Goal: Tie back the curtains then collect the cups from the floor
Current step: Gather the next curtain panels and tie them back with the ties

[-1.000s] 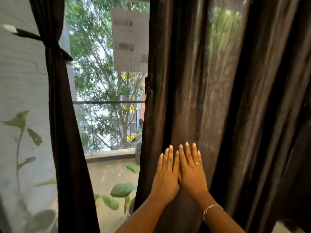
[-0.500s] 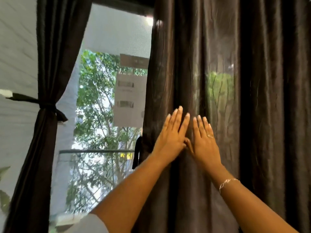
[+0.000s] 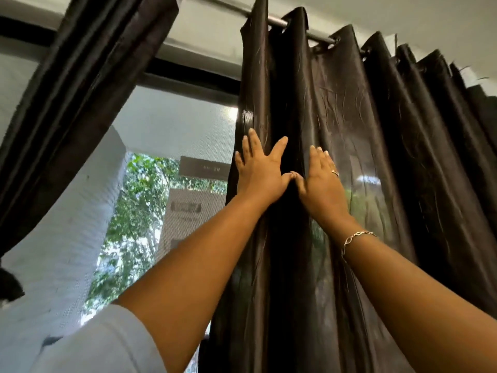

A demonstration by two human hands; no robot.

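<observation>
1. Dark brown satin: the right curtain [image 3: 376,157] is hanging loose from the rod [image 3: 279,21] and covering the window's right side. The left curtain [image 3: 80,90] is sweeping aside toward the lower left.
2. I am judging the tie-back step half done, with this loose panel waiting to be gathered.
3. I am holding the left hand [image 3: 262,170] and right hand [image 3: 321,181] flat on its folds, fingers straight, thumbs touching, gripping nothing.
4. Next I am needing to bunch the cloth sideways and find a tie; none is showing here.
5. The cups are lying out of view.
</observation>
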